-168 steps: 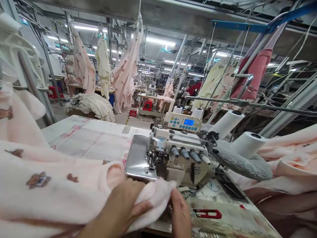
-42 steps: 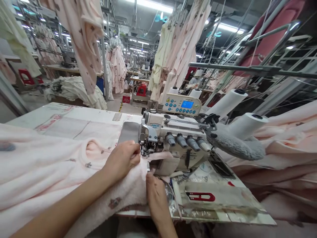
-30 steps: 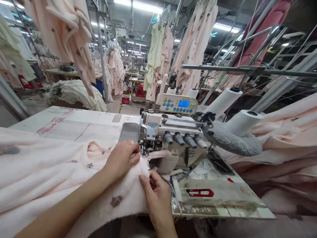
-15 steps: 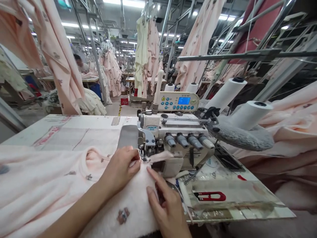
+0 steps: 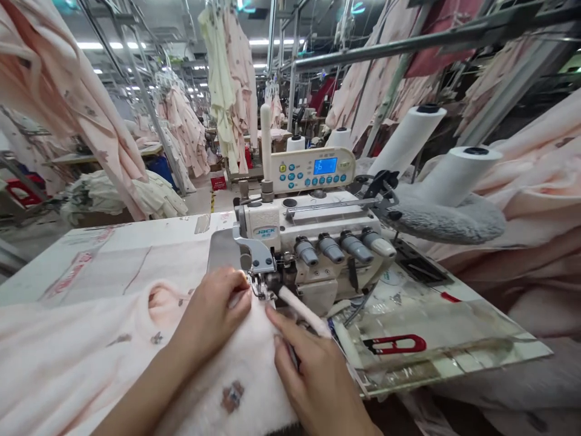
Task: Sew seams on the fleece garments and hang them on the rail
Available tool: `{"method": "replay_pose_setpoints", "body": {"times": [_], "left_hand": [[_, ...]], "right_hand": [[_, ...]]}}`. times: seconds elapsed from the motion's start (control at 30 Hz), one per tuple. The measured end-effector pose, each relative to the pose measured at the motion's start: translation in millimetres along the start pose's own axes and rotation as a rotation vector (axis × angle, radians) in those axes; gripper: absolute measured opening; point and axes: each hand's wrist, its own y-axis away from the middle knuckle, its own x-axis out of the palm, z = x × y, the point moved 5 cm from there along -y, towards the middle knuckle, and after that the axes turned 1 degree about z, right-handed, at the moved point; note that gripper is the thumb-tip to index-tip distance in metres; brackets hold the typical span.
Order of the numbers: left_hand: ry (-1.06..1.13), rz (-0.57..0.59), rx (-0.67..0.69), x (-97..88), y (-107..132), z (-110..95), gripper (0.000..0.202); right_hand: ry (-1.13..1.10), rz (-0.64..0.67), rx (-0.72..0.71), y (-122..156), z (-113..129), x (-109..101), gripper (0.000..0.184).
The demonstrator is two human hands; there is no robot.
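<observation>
A pale pink fleece garment (image 5: 254, 357) with small printed motifs lies over the table's left, its edge under the presser foot of a white overlock sewing machine (image 5: 261, 212). My left hand (image 5: 222, 303) is closed on the cloth just left of the foot, thumb and forefinger together. On the cloth's right edge rest the forefinger and thumb of my right hand (image 5: 313, 369), stretched and apart; its other fingers are mostly hidden. A narrow pink fabric strip (image 5: 304, 312) runs from the needle area down to the right hand. The neck opening (image 5: 166, 306) shows beyond my left forearm.
Red thread snips (image 5: 399, 344) lie on the table (image 5: 512, 339) at right. Large white thread cones (image 5: 463, 175) stand behind the machine, beside a grey fluffy pad (image 5: 445, 218). Hanging pink garments (image 5: 86, 103) and metal rails (image 5: 385, 45) surround the station.
The strip, earlier sticking out sideways to the right, now slants down toward my right hand. The camera view has shifted and tilted slightly. Both hands remain at the cloth near the foot.
</observation>
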Motion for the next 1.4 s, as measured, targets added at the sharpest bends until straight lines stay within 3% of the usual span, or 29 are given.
{"method": "replay_pose_setpoints", "body": {"times": [0.37,0.5,0.63,0.73,0.87,1.03,1.2,1.4], "left_hand": [[-0.033,-0.024,-0.077,0.2,-12,6,0.012],[-0.136,-0.062,-0.033,-5.1,-10,0,0.012],[-0.243,-0.291,0.162,-6.2,40,-24,0.021],[-0.156,-0.289,0.321,13.5,88,-38,0.035],[-0.224,-0.209,0.384,33.2,117,-45,0.040],[-0.240,-0.275,0.470,21.4,115,-53,0.031],[-0.157,-0.394,0.456,8.4,119,-55,0.023],[-0.210,-0.440,0.562,12.0,127,-63,0.023]], "right_hand": [[-0.200,-0.056,0.184,-7,-8,1,0.035],[-0.321,-0.087,0.264,0,-13,6,0.032],[-0.766,-0.147,0.412,25,-23,26,0.042],[-0.990,-0.032,0.444,39,-21,41,0.040],[-0.749,0.012,0.312,43,-9,32,0.023],[-0.617,-0.015,0.267,49,0,18,0.014],[-0.637,0.000,0.272,54,4,12,0.022],[-0.760,0.008,0.292,55,5,11,0.026]]}}
